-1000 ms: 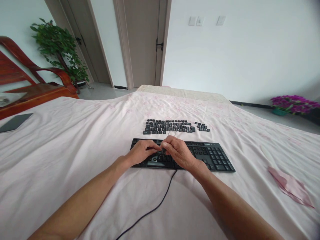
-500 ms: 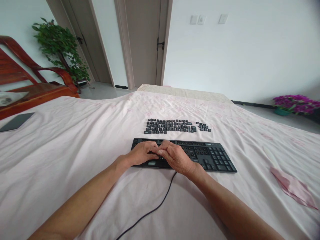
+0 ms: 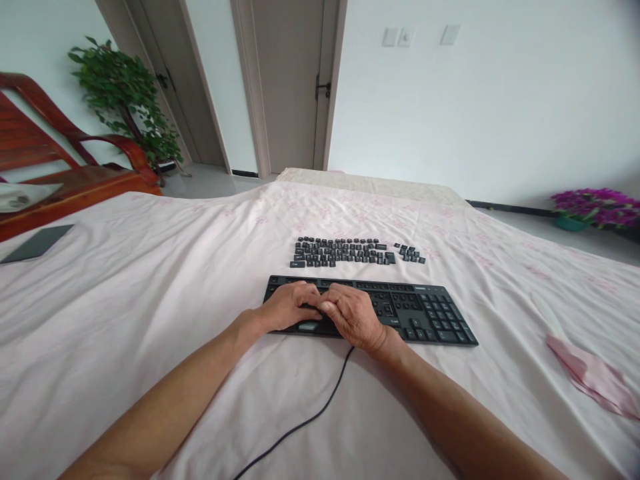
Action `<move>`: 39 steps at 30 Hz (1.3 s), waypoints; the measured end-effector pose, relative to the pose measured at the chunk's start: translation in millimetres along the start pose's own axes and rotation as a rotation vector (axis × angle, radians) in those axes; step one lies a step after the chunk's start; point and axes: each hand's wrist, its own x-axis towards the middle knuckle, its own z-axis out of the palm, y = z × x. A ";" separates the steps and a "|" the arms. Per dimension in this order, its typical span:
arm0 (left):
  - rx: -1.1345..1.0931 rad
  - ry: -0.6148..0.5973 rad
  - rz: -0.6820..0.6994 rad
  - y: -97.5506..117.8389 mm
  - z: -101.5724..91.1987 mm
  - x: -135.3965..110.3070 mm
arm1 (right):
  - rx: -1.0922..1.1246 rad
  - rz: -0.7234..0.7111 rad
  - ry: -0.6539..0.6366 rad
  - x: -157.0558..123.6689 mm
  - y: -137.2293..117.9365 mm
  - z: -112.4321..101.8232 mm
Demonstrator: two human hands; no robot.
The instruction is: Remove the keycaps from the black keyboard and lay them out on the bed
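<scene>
Right hand (image 3: pixel 351 313) has dropped since a second ago, now against left hand (image 3: pixel 291 305) over the keyboard (image 3: pixel 386 303) on the pink cloth (image 3: pixel 200 267), both hands' fingers curled nearly closed, can't tell what's gripped, loose keys (image 3: pixel 330 253) just beyond.

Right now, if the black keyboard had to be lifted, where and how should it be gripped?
Probably by its short ends, coming in from left and right: the keyboard is long and lies flat on the sheet. Its right end is clear; the left hand overlaps the left end and would have to shift. The near edge seems worse: the cable emerges there.
</scene>
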 end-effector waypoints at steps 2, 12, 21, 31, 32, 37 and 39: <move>-0.010 0.009 0.008 -0.9 1.3 0.7 | -0.017 -0.016 -0.003 -1.1 0.9 0.5; -0.085 0.012 0.098 6.0 3.0 2.8 | 0.029 -0.157 0.114 -8.9 6.5 6.1; -0.135 0.051 0.019 9.7 1.2 4.2 | 0.002 -0.008 0.083 -7.3 7.9 7.9; -0.257 0.340 -0.191 -0.4 4.4 3.9 | 0.076 0.235 0.114 -0.5 0.8 4.9; -0.282 0.370 -0.229 -1.9 4.5 3.8 | 0.066 0.253 0.108 -0.2 0.5 4.8; -0.370 0.443 -0.298 -2.4 4.8 3.7 | -0.038 0.296 0.034 0.6 2.5 8.6; -0.389 0.488 -0.313 -1.4 4.2 3.8 | -0.067 0.308 0.018 0.3 3.3 10.8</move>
